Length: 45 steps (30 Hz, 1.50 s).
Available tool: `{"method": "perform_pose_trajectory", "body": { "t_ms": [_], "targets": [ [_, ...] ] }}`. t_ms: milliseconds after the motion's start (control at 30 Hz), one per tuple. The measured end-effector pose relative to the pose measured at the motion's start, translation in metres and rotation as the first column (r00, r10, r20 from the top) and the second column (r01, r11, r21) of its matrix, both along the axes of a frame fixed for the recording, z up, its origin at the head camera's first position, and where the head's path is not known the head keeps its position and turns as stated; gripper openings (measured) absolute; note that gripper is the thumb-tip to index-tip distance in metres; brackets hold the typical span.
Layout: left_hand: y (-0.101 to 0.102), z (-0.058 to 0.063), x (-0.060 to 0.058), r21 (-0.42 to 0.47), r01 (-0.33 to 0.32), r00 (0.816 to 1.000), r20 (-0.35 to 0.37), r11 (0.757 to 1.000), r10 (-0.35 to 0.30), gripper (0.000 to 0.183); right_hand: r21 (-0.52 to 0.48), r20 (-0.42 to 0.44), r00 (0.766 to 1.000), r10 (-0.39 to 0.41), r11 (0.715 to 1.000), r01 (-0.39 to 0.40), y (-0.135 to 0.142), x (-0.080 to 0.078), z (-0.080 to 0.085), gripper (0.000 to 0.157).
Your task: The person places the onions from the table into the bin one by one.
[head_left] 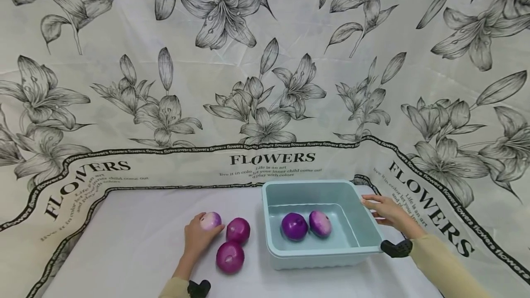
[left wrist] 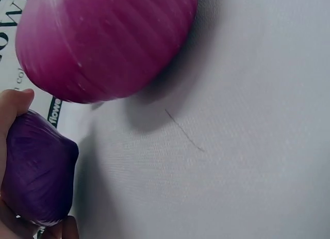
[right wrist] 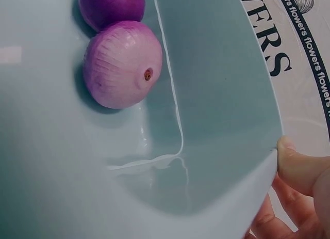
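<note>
My left hand (head_left: 198, 237) grips a purple-and-white onion (head_left: 211, 220) at the table's left part; in the left wrist view that onion (left wrist: 40, 169) shows a deep purple side between thumb and fingers. Two magenta onions lie just right of this hand, one behind (head_left: 238, 231) and one nearer (head_left: 230, 257). A pale blue plastic basin (head_left: 327, 253) stands to their right. Inside it rest a dark purple onion (head_left: 294, 226) and a paler onion (head_left: 320, 224), side by side. My right hand (head_left: 389, 213) holds the basin's right rim, thumb (right wrist: 291, 159) on top and fingers below outside.
A white cloth covers the table (head_left: 136, 243). Behind and at both sides hangs a curtain (head_left: 265, 82) printed with grey flowers and lettering, close to the basin's back edge. Dark bands (head_left: 396, 248) sit on both wrists.
</note>
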<state>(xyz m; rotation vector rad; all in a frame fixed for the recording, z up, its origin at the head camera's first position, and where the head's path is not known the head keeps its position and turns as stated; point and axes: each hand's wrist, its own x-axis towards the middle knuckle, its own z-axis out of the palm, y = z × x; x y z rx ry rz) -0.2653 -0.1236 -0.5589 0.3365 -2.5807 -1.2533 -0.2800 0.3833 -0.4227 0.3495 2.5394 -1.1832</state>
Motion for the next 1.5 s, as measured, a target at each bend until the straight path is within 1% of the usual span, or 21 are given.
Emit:
{"method": "perform_pose_trajectory", "body": {
  "t_ms": [133, 233, 333, 467, 567, 733, 867, 1033, 1200, 1300, 1433, 1500],
  "targets": [
    [0.002, 0.005, 0.006, 0.013, 0.023, 1.000, 0.019, 1.000, -0.023, 0.079, 0.000, 0.001, 1.000, -0.003, 1.000, 0.003, 0.002, 0.000, 0.000, 0.075],
    [0.005, 0.008, 0.010, 0.026, 0.048, 0.998, 0.025, 0.999, -0.049, 0.081, 0.000, -0.006, 1.000, 0.008, 1.000, -0.008, 0.001, 0.002, 0.001, 0.074],
    [0.006, 0.013, 0.014, 0.042, 0.060, 0.998, 0.022, 0.997, -0.061, 0.082, -0.007, -0.011, 1.000, 0.019, 1.000, -0.019, -0.001, 0.003, 0.003, 0.072],
    [0.009, 0.024, 0.021, 0.043, 0.068, 0.997, 0.021, 0.997, -0.069, 0.081, -0.016, -0.007, 1.000, 0.030, 0.999, -0.030, -0.001, 0.005, 0.003, 0.070],
    [0.011, 0.033, 0.027, 0.039, 0.081, 0.997, 0.016, 0.996, -0.081, 0.081, -0.014, -0.003, 1.000, 0.030, 0.999, -0.030, -0.002, 0.005, 0.003, 0.071],
    [0.014, 0.044, 0.039, 0.054, 0.100, 0.995, 0.005, 0.993, -0.101, 0.082, -0.023, -0.001, 1.000, -0.006, 1.000, 0.006, -0.004, 0.004, 0.003, 0.073],
    [0.019, 0.052, 0.048, 0.061, 0.119, 0.993, 0.004, 0.991, -0.120, 0.082, -0.016, -0.005, 1.000, -0.017, 1.000, 0.017, -0.003, 0.003, 0.002, 0.072],
    [0.030, 0.062, 0.061, 0.076, 0.141, 0.990, -0.009, 0.987, -0.141, 0.080, -0.013, -0.012, 1.000, -0.011, 1.000, 0.011, -0.001, 0.003, -0.002, 0.074],
    [0.046, 0.066, 0.072, 0.104, 0.173, 0.985, -0.024, 0.979, -0.171, 0.080, -0.015, -0.014, 1.000, -0.019, 1.000, 0.019, -0.001, 0.003, -0.002, 0.072],
    [0.056, 0.070, 0.077, 0.129, 0.203, 0.979, -0.054, 0.971, -0.197, 0.080, -0.015, -0.021, 0.999, -0.035, 0.999, 0.034, -0.002, 0.004, -0.001, 0.073],
    [0.068, 0.077, 0.081, 0.145, 0.245, 0.967, -0.102, 0.959, -0.232, 0.079, -0.019, -0.022, 1.000, -0.005, 1.000, 0.005, -0.003, 0.007, 0.000, 0.073],
    [0.073, 0.081, 0.081, 0.137, 0.260, 0.962, -0.119, 0.956, -0.245, 0.079, -0.017, -0.022, 1.000, 0.009, 1.000, -0.009, -0.003, 0.008, 0.000, 0.075]
  ]
}}
